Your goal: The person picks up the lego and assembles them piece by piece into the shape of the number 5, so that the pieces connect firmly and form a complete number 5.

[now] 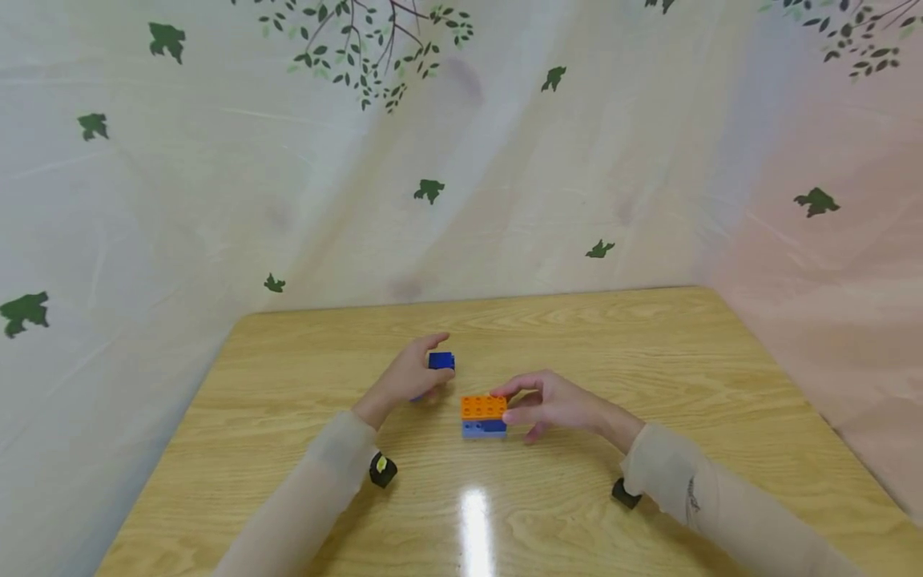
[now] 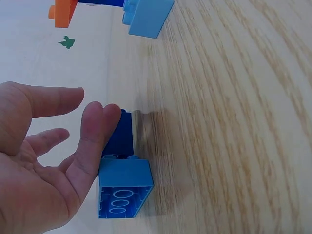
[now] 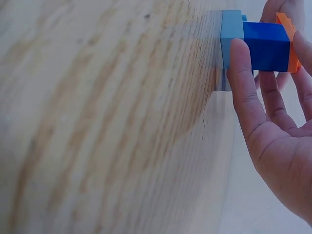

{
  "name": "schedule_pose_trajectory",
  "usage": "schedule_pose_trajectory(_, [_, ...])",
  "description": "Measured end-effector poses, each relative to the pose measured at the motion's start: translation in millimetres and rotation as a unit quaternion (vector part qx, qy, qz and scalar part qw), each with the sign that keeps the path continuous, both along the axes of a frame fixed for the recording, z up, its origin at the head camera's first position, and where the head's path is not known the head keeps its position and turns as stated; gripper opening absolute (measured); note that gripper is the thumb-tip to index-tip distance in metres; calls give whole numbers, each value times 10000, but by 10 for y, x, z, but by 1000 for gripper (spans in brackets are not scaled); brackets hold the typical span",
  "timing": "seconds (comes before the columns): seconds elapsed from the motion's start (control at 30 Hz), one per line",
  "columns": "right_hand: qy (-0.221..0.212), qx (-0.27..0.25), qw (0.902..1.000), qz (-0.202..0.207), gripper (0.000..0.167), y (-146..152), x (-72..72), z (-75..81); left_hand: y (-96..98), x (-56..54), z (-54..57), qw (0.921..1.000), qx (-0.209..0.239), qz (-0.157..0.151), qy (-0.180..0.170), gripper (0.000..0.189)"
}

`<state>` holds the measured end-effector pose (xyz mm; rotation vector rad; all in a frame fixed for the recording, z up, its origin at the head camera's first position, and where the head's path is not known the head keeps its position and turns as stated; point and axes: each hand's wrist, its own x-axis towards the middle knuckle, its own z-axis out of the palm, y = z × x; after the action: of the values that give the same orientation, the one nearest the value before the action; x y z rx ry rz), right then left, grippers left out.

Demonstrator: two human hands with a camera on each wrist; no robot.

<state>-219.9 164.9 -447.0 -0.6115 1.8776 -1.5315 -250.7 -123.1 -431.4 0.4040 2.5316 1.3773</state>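
In the head view, a small brick stack stands on the table, with an orange brick (image 1: 484,407) on top. Under it are a dark blue brick (image 3: 268,48) and a light blue brick (image 3: 232,27) at the base. My right hand (image 1: 551,402) pinches the right end of the orange brick with its fingertips. To the left and farther back, my left hand (image 1: 411,373) is spread around another dark blue brick (image 1: 441,361), thumb in front and a finger beyond. Next to that brick lies a second light blue brick (image 2: 126,173), its hollow underside facing the left wrist camera.
The wooden table (image 1: 288,449) reaches to a pale cloth backdrop (image 1: 346,216) printed with leaves and branches. Black wrist devices sit under the left sleeve (image 1: 310,481) and the right sleeve (image 1: 721,489). A bright light reflection lies on the table's near part.
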Motion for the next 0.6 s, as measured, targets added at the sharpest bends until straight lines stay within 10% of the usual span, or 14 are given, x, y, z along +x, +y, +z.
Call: schedule_pose_trajectory(0.6, [-4,46,10000,-11,40,-11,25,27,-31,2,-59,9985,-5,137,-530,49])
